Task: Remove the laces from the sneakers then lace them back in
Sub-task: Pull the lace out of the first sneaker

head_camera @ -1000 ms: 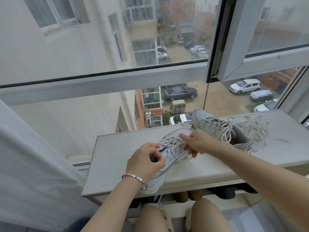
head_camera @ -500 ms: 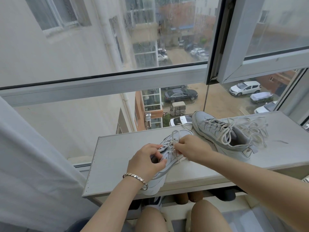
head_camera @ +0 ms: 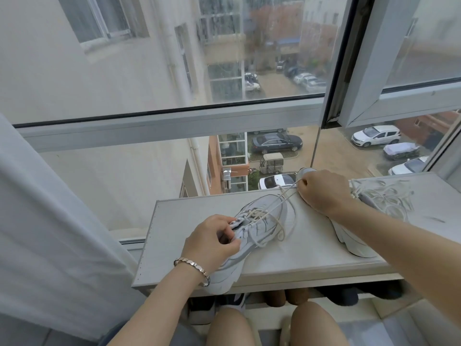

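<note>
Now the right hand (head_camera: 321, 191) has swung away from the eyelets, up and to the right, fingers closed in a pinch on the lace (head_camera: 255, 214); half a second back it sat just beside the left hand (head_camera: 214, 242) over the tongue. Two strands run taut from the near sneaker (head_camera: 264, 222) to that pinch, so a good length looks to have slid through; slack loops lie across its side. The left hand keeps its fingers curled round the collar, pinning the shoe on the white shelf (head_camera: 299, 258), heel hanging over the near edge. Whether this pull strips a row or tightens one, I cannot tell; either way another eyelet seems dealt with. The second sneaker (head_camera: 356, 243) waits behind the right wrist, its laces in a loose heap.
</note>
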### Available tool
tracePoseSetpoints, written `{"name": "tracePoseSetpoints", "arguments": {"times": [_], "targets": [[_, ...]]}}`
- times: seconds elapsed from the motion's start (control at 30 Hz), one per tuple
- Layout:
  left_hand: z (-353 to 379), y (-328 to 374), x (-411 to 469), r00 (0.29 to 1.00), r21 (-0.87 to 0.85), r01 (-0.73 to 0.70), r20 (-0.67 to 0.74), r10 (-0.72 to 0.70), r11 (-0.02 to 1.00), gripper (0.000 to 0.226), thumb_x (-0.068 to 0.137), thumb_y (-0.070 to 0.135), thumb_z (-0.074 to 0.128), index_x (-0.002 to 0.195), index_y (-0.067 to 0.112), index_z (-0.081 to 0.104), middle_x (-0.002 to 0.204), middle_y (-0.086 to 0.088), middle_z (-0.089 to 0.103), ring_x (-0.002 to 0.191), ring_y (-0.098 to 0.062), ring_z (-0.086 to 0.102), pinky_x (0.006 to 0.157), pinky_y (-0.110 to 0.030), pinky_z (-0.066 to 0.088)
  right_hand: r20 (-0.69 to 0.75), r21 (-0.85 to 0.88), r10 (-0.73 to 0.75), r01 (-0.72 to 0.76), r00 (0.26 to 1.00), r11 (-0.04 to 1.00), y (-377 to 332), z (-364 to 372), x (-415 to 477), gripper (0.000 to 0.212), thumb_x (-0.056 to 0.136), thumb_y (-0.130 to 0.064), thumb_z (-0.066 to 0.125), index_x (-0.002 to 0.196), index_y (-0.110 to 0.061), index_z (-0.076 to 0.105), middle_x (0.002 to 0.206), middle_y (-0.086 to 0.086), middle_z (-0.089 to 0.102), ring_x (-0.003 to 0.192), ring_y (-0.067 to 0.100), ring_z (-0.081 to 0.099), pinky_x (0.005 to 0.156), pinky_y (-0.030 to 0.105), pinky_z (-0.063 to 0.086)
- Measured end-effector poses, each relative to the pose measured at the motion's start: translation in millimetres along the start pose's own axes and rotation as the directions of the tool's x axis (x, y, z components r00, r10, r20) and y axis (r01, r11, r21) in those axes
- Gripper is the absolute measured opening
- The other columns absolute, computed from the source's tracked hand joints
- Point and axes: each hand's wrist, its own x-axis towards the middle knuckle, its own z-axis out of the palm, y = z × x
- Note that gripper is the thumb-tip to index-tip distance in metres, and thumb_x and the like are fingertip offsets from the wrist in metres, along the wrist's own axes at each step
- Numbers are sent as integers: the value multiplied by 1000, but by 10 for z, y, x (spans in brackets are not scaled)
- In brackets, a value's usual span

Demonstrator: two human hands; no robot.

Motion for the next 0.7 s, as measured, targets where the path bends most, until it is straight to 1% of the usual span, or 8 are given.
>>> {"name": "tracePoseSetpoints", "arguments": {"times": [0.07,0.17,0.23,0.3,0.4,0.47,0.57,0.7], "targets": [[-3,-7,-10,1000,34,1,0,-1,999,28,72,18,69,53,25,51,96,28,55,82,-3,57,70,-25,47,25,-16,-7,7,1000,1000,-27,53,42,32,95,-31,41,89,-10,65,90,8,64,82,29,57,65,28,33],[19,-12,-8,1000,72,8,1,-8,997,28,73,21,68,53,26,49,95,30,53,70,-1,53,57,-19,37,249,-26,-45,53,968,998,-162,14,-19,36,90,-49,50,85,-14,56,89,3,62,85,24,59,67,27,38],[38,-30,-6,1000,79,22,-2,-22,997,28,72,21,69,53,26,48,95,29,54,64,-1,51,55,-18,34,288,15,-177,180,941,984,-283,-43,-155,35,86,-50,56,95,-16,58,90,-2,61,82,17,57,64,24,40],[50,-23,-1,999,81,40,-3,-40,996,28,71,22,69,52,26,48,95,27,54,62,0,50,56,-19,35,227,156,-372,344,900,926,-420,-61,-348,30,87,-41,59,109,-21,57,96,-9,51,83,10,50,59,18,35],[54,8,-3,998,83,56,-11,-55,995,29,71,23,69,52,27,48,95,26,55,61,2,49,56,-19,34,247,252,-569,515,785,820,-549,37,-510,30,91,-34,55,120,-27,57,113,-6,48,100,13,50,71,25,42],[62,23,-16,998,95,60,-22,-58,994,28,71,24,69,52,27,48,96,26,55,63,3,49,56,-18,33,220,247,-576,527,787,813,-555,111,-529,29,91,-31,56,119,-26,60,115,-4,51,107,14,49,76,27,40],[68,33,-34,998,123,62,-39,-58,990,24,71,24,67,55,25,49,97,26,54,66,4,50,57,-17,36,115,258,-548,507,829,822,-500,180,-519,21,91,-29,57,107,-23,68,106,-5,60,102,15,55,71,23,35],[67,24,-43,996,124,75,-50,-69,989,20,71,23,66,57,22,51,96,25,54,68,7,51,62,-19,40,78,146,-311,298,947,943,-148,158,-359,20,93,-22,50,100,-16,68,102,1,65,96,21,58,75,28,42]]}}
